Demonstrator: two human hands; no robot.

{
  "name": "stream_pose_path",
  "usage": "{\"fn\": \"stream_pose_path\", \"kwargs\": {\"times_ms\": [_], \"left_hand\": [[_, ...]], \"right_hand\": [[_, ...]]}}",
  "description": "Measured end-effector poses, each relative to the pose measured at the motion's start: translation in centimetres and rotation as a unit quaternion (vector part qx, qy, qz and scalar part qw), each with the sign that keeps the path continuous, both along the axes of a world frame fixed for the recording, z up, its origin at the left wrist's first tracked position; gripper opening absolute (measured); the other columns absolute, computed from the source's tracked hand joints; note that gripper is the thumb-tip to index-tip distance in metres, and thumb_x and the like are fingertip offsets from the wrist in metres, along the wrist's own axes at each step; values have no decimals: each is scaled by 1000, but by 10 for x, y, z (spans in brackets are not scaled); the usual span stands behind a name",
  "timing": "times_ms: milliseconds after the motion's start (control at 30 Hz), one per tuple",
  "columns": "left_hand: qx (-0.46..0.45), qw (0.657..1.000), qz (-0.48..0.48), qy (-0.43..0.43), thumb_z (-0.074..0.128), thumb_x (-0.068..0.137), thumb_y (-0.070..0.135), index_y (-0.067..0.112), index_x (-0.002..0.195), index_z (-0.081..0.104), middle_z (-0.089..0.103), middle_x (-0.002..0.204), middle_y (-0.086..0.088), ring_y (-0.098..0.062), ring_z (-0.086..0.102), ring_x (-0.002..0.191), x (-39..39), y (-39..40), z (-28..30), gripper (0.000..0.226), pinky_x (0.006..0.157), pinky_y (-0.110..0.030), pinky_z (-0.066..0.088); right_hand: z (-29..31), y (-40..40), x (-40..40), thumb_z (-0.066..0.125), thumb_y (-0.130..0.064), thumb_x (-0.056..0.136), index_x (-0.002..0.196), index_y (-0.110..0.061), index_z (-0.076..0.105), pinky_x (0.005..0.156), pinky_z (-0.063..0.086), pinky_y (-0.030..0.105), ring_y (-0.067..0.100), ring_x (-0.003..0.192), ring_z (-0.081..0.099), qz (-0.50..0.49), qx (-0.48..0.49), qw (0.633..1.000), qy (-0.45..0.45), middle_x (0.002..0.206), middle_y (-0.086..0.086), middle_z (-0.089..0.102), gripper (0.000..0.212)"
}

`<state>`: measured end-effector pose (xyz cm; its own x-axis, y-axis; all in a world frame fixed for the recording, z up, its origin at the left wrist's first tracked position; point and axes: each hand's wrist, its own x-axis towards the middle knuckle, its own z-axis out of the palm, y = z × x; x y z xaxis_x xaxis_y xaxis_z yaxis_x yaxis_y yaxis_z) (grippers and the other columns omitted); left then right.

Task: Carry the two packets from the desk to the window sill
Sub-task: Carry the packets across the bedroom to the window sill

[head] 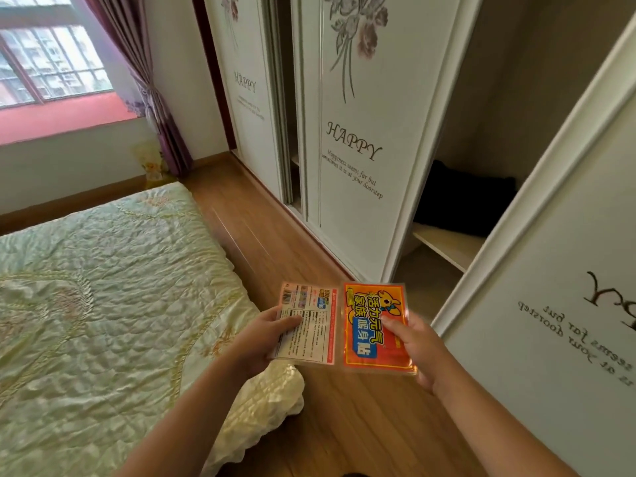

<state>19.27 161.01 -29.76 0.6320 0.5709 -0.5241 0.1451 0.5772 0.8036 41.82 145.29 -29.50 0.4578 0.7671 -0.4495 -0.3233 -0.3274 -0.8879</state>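
Above the floor by the bed's corner, the white packet [308, 327] pinched by the left hand [265, 342] and the orange packet [377, 327] pinched by the right hand [418, 349] could slip from such thin thumb grips before reaching the far window sill [65, 120].

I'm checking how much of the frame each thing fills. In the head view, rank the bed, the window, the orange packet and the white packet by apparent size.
1. Bed, by far the largest.
2. Window, though it is farther off and cut by the frame.
3. Orange packet and white packet: near alike, not ranked; hands cover part of each.
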Motion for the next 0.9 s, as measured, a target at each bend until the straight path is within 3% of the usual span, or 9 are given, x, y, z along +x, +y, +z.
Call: {"fn": "stream_pose_path", "kwargs": {"times_ms": [133, 367, 767, 900], "left_hand": [[20, 1000, 5, 0, 57, 100, 12, 6, 121, 60, 79, 104, -19, -33, 77, 94, 8, 36, 5, 23, 69, -38, 65], [21, 999, 34, -7, 56, 100, 11, 10, 115, 62, 82, 94, -13, -29, 79, 87, 26, 82, 3, 16, 65, -36, 65], [-14, 995, 102, -9, 60, 97, 11, 6, 124, 57, 79, 102, -19, -33, 78, 91, 106, 174, -4, 28, 67, -39, 65], [-12, 990, 140, -7, 60, 97, 11, 7, 122, 58, 80, 99, -18, -33, 78, 88, 135, 200, 3, 26, 63, -38, 65]], "right_hand": [[5, 43, 11, 61, -24, 96, 107, -20, 63, 54, 59, 28, 17, 73, 78, 0, 7, 1000, -9, 84, -1, 81, 12], [-3, 105, 34, 62, -24, 96, 109, -21, 63, 64, 60, 35, 22, 80, 78, 20, -1, 1000, -3, 90, 2, 81, 14], [-17, 226, 134, 59, -26, 98, 109, -20, 65, 69, 60, 37, 19, 81, 78, 104, -17, 994, -23, 89, -1, 81, 14], [-5, 267, 180, 58, -26, 98, 112, -22, 65, 89, 57, 53, 29, 97, 74, 129, -7, 991, -23, 102, 5, 79, 15]]}}
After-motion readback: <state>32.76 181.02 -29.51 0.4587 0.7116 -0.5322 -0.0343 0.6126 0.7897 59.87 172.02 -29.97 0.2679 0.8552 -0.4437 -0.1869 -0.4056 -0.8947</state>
